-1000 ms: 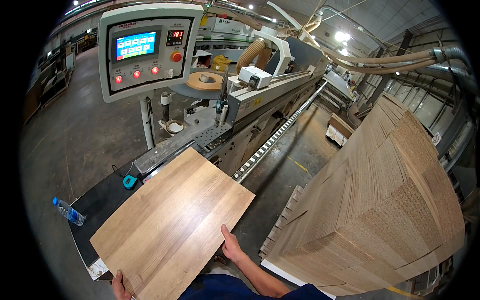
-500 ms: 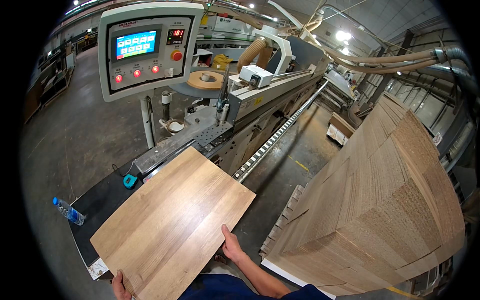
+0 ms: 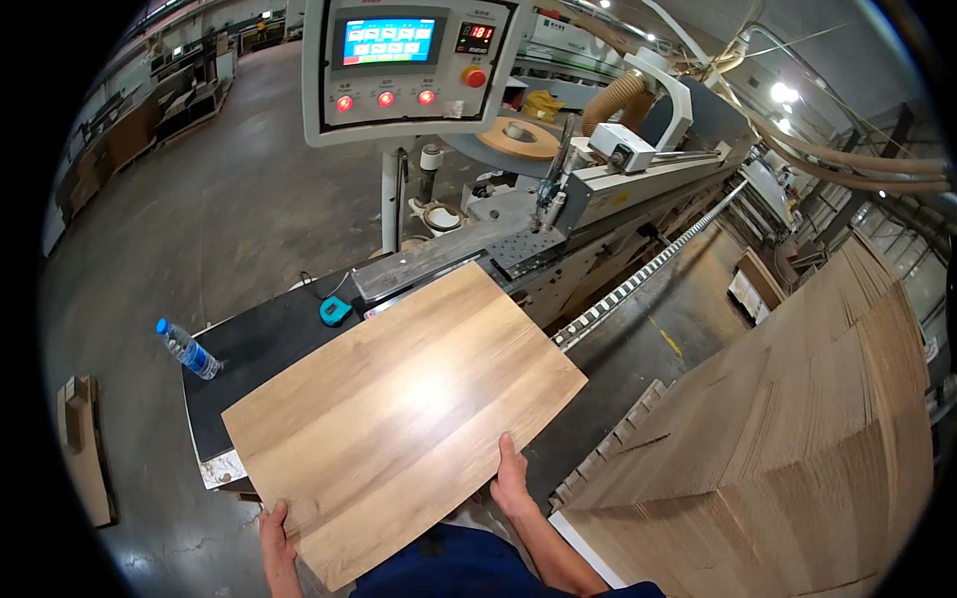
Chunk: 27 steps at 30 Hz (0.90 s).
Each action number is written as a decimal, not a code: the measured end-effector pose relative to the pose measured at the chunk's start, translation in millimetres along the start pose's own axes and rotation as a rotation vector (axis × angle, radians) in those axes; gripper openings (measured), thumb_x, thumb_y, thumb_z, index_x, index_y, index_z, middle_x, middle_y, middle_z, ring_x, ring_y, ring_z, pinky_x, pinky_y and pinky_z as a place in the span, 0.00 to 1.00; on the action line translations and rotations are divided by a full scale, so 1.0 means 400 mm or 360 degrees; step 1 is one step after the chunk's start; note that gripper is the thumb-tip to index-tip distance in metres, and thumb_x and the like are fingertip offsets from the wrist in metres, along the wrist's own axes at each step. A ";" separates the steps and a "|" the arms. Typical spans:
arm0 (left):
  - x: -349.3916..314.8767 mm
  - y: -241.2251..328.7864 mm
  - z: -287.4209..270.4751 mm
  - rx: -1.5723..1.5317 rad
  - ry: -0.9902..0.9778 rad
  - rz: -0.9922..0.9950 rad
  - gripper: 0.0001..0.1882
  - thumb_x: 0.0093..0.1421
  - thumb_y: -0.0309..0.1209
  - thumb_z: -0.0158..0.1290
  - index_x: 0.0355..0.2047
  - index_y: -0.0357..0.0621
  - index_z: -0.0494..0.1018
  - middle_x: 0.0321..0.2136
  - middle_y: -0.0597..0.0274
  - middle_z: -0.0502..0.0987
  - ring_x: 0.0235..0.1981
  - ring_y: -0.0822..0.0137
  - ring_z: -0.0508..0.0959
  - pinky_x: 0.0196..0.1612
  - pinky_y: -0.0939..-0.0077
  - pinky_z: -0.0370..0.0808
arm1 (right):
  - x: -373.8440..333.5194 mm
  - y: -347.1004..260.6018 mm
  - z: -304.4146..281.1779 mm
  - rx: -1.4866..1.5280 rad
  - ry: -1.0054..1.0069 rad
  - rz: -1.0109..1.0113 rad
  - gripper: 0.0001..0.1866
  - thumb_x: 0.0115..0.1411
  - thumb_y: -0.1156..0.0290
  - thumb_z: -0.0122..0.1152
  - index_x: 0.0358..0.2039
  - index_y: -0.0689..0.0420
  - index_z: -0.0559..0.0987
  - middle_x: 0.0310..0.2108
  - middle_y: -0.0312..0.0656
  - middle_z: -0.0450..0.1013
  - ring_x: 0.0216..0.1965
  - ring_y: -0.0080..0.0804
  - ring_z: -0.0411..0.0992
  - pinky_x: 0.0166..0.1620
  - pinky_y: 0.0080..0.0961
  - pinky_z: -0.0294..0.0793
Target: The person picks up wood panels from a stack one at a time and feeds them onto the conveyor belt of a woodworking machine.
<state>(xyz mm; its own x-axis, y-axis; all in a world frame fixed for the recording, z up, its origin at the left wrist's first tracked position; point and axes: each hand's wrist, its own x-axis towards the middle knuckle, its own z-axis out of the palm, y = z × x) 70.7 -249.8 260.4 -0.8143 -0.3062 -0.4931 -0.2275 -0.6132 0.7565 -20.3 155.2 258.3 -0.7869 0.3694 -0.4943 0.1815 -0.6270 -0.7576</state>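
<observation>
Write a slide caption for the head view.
Left hand and right hand hold a wood-grain board beside a machine, bottle at left, stacked boards at right.

The wood-grain board [image 3: 404, 419] partly hid the left hand [image 3: 277, 530] and right hand [image 3: 510, 482]. The upper edge cropped the control panel [image 3: 411, 75], the lower edge the stacked boards [image 3: 778, 468] and navy shirt [image 3: 449, 564].

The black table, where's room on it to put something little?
The black table has a bare patch between the bottle and the teal tool, with the wooden board along its near side. A smaller one lies nearer, left of the board. It's crowded between the teal tool and grey metal bar.
</observation>
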 end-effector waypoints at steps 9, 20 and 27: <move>0.067 0.003 0.013 -0.0010 -0.0045 0.0001 0.19 0.51 0.27 0.55 0.43 0.33 0.67 0.37 0.53 0.75 0.34 0.59 0.77 0.39 0.65 0.75 | 0.037 -0.005 0.052 -0.0001 0.0150 -0.0005 0.27 0.60 0.60 0.52 0.51 0.68 0.62 0.47 0.46 0.66 0.46 0.36 0.66 0.48 0.33 0.68; 0.148 0.008 0.029 0.0008 -0.0087 -0.0050 0.21 0.54 0.27 0.50 0.48 0.33 0.64 0.41 0.51 0.73 0.38 0.56 0.76 0.42 0.61 0.75 | 0.097 0.020 0.058 0.0008 0.0305 -0.0140 0.26 0.59 0.61 0.54 0.49 0.69 0.64 0.45 0.46 0.67 0.43 0.34 0.67 0.46 0.32 0.69; 0.186 -0.010 0.043 -0.0117 -0.0233 -0.0127 0.22 0.55 0.27 0.50 0.49 0.32 0.63 0.43 0.52 0.72 0.40 0.56 0.75 0.43 0.61 0.73 | 0.137 0.020 0.055 -0.0121 0.0500 -0.0182 0.28 0.58 0.59 0.55 0.47 0.71 0.65 0.43 0.47 0.67 0.42 0.34 0.67 0.44 0.31 0.70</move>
<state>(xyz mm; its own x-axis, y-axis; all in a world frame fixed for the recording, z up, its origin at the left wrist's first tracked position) 2.0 -257.4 228.0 -0.8654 -0.1485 -0.4785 -0.2592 -0.6846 0.6813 -75.2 155.2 234.5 -0.5870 0.6348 -0.5025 0.1555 -0.5208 -0.8394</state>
